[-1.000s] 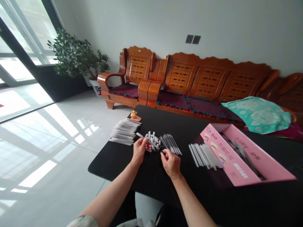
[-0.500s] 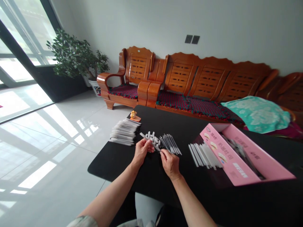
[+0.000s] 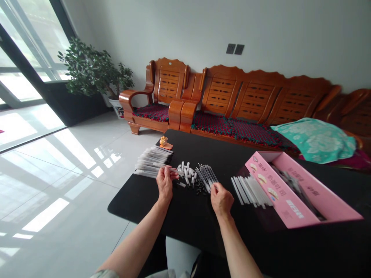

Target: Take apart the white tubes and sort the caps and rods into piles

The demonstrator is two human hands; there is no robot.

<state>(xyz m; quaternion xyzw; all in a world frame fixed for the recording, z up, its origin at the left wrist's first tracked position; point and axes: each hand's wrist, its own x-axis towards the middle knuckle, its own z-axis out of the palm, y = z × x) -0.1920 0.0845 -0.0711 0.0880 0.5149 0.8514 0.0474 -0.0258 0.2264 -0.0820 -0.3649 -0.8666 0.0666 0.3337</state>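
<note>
My left hand (image 3: pixel 165 182) is closed on a white pen barrel (image 3: pixel 158 165), which points left over a stack of similar pen barrels (image 3: pixel 147 156). My right hand (image 3: pixel 221 199) pinches the near end of a pen refill (image 3: pixel 210 185) at the row of thin dark refills (image 3: pixel 206 173). Between my hands lies a loose heap of short white caps (image 3: pixel 186 170). Small black plugs (image 3: pixel 200 187) are scattered just in front of the refills. To the right, a row of white pens or barrels (image 3: pixel 251 190) lies beside the pink box.
An open pink box (image 3: pixel 281 193) with dark contents stands on the black table (image 3: pixel 139 200) at right. A small orange figurine (image 3: pixel 164 141) sits at the far left corner. Behind are a wooden sofa (image 3: pixel 223 96), a turquoise cloth (image 3: pixel 315 139) and a potted plant (image 3: pixel 92 69).
My hands have moved apart. The left has gone left with the pen barrel, away from the cap heap; the right has let go of it and moved right to the refills.
</note>
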